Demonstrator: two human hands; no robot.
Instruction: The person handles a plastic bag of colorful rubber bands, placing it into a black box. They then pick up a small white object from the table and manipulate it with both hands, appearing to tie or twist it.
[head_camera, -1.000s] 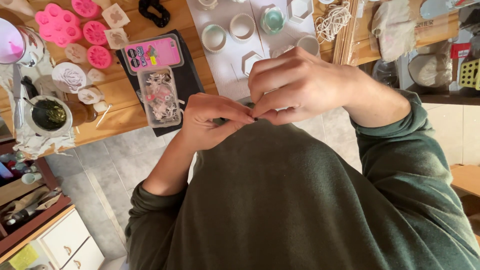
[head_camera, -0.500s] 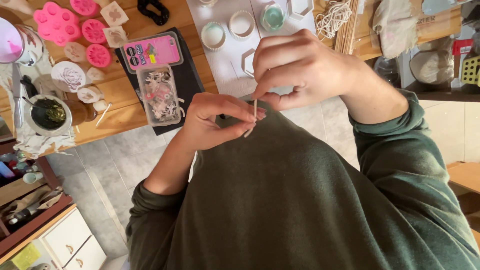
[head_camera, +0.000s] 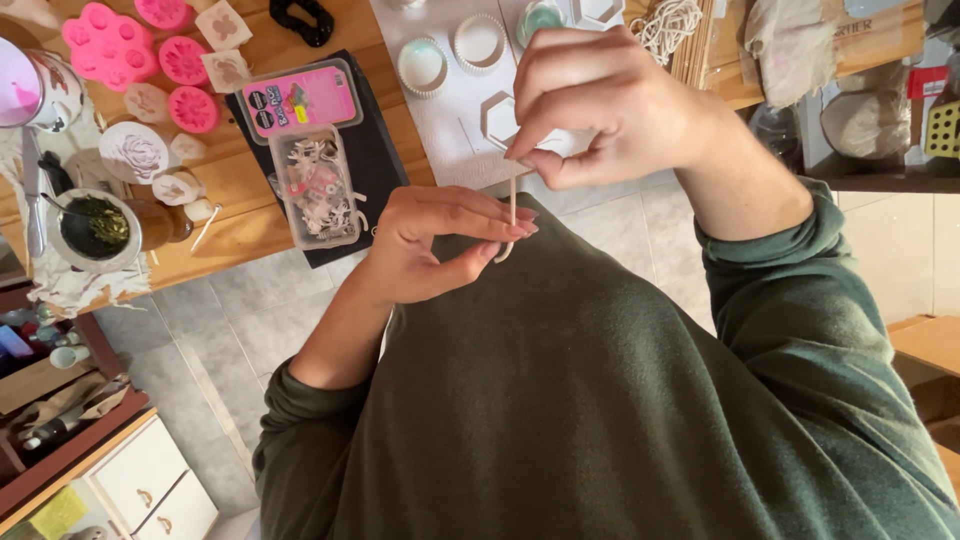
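The right hand (head_camera: 610, 100) pinches the top of one thin wooden stick (head_camera: 512, 200), which stands upright just off the near edge of the wooden table (head_camera: 250, 215), over the tiled floor (head_camera: 270, 320); the left hand (head_camera: 440, 245) closes thumb and fingers around its lower end, above the green sweater (head_camera: 600, 400). On the table I count three pink moulds (head_camera: 110, 45), two round white moulds (head_camera: 450, 55), one clear plastic box (head_camera: 318, 190) on a black mat (head_camera: 375, 150); free space is only between hands and table edge.
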